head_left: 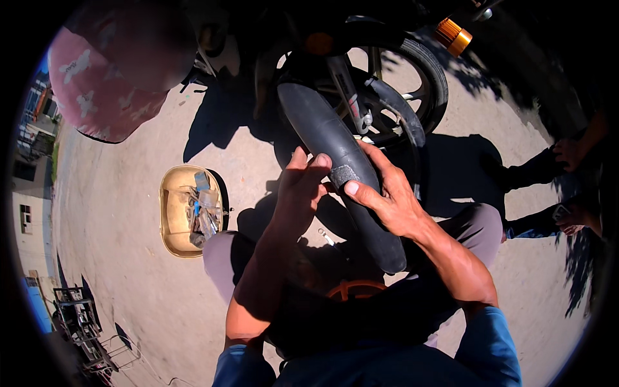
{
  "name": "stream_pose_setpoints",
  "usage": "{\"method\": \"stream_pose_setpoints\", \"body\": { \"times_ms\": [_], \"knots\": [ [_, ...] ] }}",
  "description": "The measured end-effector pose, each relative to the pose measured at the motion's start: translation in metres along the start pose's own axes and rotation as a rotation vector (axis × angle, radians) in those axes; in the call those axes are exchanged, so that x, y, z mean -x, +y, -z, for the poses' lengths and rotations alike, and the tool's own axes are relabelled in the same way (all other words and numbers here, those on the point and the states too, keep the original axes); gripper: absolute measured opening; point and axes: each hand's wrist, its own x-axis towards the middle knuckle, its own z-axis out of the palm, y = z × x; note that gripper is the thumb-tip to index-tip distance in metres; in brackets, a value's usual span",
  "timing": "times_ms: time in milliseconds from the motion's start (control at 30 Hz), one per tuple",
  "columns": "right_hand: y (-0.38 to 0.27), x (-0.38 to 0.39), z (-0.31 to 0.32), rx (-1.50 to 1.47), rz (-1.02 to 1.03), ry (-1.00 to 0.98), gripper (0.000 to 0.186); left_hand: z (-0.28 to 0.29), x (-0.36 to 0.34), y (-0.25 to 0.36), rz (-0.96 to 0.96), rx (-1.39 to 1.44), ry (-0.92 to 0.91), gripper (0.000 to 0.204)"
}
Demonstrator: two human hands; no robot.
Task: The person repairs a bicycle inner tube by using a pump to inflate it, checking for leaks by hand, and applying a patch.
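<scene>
I hold a slightly inflated black inner tube (313,113) in front of a motorcycle's spoked alloy wheel (434,84), which is mounted in the fork (348,93). A rough grey rectangular patch (343,173) shows on the tube's middle. My left hand (303,180) is at the tube's left side, thumb resting against it beside the patch, fingers curled and partly hidden. My right hand (383,190) grips the tube from the right, thumb lying across it just below the patch. A small wrench (327,237) lies on the ground below the tube, between my knees.
A tan open case (174,229) holding assorted tools sits at left. A pink patterned cover (103,90) hangs upper left. An orange indicator lamp (453,37) is upper right. Another person's legs and hands (570,155) are at right. Metal frames (80,329) stand lower left.
</scene>
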Motion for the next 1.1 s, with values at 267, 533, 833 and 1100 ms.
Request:
{"method": "stream_pose_setpoints", "body": {
  "times_ms": [267,533,833,1100],
  "knots": [
    [-0.057,-0.006,0.015,0.467,-0.12,0.101,0.059,-0.002,-0.024,-0.014,-0.042,-0.111,-0.058,0.061],
    [-0.072,-0.02,0.039,0.81,-0.189,-0.071,0.048,-0.015,-0.027,-0.016,-0.065,-0.136,-0.105,0.069],
    [-0.058,-0.014,0.04,0.683,-0.201,-0.126,0.044,-0.01,-0.026,-0.021,-0.043,-0.237,-0.096,0.077],
    [-0.014,0.011,0.034,0.262,-0.185,0.001,0.067,-0.001,-0.027,-0.024,-0.053,-0.25,-0.077,0.072]
  ]
}}
